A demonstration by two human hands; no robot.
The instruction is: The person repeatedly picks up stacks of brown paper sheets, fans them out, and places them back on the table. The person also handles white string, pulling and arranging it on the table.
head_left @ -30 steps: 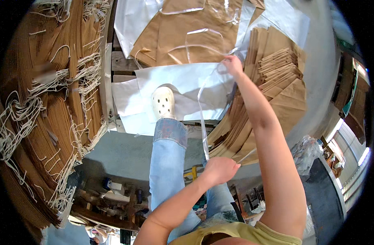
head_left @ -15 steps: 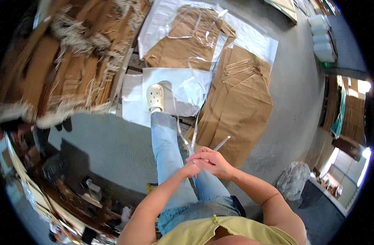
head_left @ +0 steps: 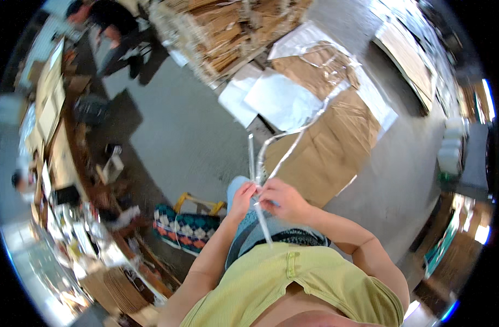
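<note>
Grey concrete floor point(head_left: 178, 125) stretching around brown-paper sack stack point(head_left: 331, 147); left hand point(head_left: 242, 201), right hand point(head_left: 285, 201) pinching glossy white plastic strap point(head_left: 261, 154) in fingers, strap trailing across stack; loosening pinch risking slipping, slackening strap.

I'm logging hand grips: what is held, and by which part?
The left hand and right hand grip a flat, whitish plastic strap where its strands come together.
</note>
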